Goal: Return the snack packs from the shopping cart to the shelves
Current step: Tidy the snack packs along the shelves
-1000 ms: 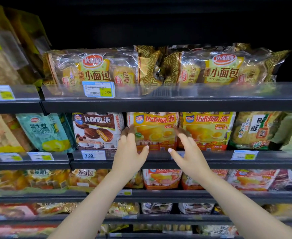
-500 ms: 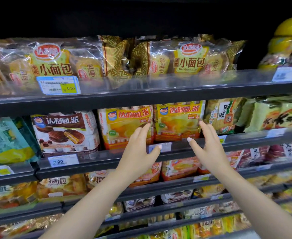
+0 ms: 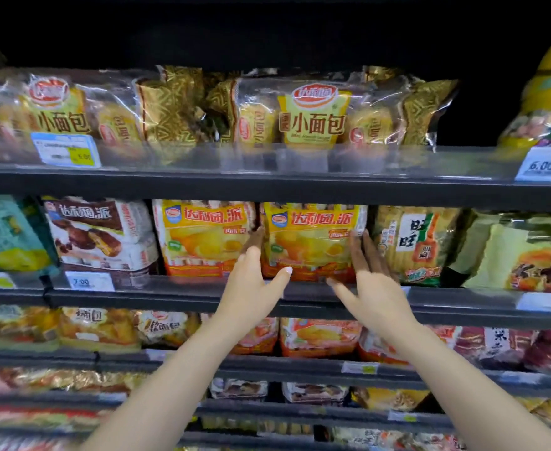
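Note:
A yellow-orange snack pack (image 3: 311, 237) stands upright on the second shelf (image 3: 183, 296), with a matching pack (image 3: 202, 237) to its left. My left hand (image 3: 254, 281) has straight fingers reaching up along the pack's left edge, thumb spread toward its lower front. My right hand (image 3: 371, 278) lies with straight fingers against the pack's right edge, thumb pointing left below it. Neither hand curls round the pack. The shopping cart is out of view.
A brown-and-white pie pack (image 3: 101, 236) and a teal pack (image 3: 7, 236) stand further left, a rice-cracker pack (image 3: 420, 242) to the right. Bread bags (image 3: 313, 112) fill the top shelf (image 3: 267, 187). Lower shelves (image 3: 300, 369) hold several more packs.
The view has shifted right. Both hands moved from the left yellow pack across to the right one and now flank its two sides.

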A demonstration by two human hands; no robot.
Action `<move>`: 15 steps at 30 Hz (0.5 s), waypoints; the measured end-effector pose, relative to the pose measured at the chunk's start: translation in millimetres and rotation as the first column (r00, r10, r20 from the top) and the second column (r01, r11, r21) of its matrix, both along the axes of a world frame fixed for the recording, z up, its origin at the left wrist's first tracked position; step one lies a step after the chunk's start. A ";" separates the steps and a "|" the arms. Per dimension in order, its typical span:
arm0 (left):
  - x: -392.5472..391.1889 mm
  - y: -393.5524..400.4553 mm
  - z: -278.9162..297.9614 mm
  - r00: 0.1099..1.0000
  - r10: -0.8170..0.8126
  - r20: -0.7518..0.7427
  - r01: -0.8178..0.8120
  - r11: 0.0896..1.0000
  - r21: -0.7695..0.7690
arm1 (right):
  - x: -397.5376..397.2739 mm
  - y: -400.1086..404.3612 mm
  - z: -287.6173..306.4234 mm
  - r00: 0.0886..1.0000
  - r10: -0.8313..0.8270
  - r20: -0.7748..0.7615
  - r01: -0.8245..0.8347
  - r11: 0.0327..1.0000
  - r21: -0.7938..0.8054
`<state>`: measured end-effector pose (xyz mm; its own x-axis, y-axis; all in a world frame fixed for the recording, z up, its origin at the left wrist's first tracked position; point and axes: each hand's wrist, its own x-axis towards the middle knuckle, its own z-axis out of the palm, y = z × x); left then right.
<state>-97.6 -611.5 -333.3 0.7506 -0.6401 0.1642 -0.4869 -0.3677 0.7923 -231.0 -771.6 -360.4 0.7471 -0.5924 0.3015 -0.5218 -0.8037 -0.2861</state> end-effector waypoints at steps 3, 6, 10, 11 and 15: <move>-6.8 -9.6 -1.1 1.000 0.020 -0.010 -0.021 0.998 -0.065 | -3.6 -11.4 -0.2 0.999 0.048 0.021 -0.049 0.999 0.017; -15.7 -17.1 -0.7 0.998 0.044 -0.054 -0.048 0.995 -0.086 | -6.4 -17.3 0.0 0.992 0.112 0.051 -0.116 0.990 0.080; -20.6 -25.2 -1.6 0.998 0.064 -0.026 -0.067 0.993 -0.098 | -6.3 -15.1 5.2 0.992 0.119 0.048 -0.125 0.981 0.149; -20.6 -25.8 -1.9 0.998 0.064 -0.022 -0.066 0.991 -0.113 | -5.6 -12.7 7.1 0.992 0.110 0.059 -0.118 0.980 0.162; -22.3 -20.9 -1.0 0.995 0.076 -0.058 -0.082 0.991 -0.104 | -5.3 0.1 12.6 0.990 0.069 0.119 -0.092 0.976 0.199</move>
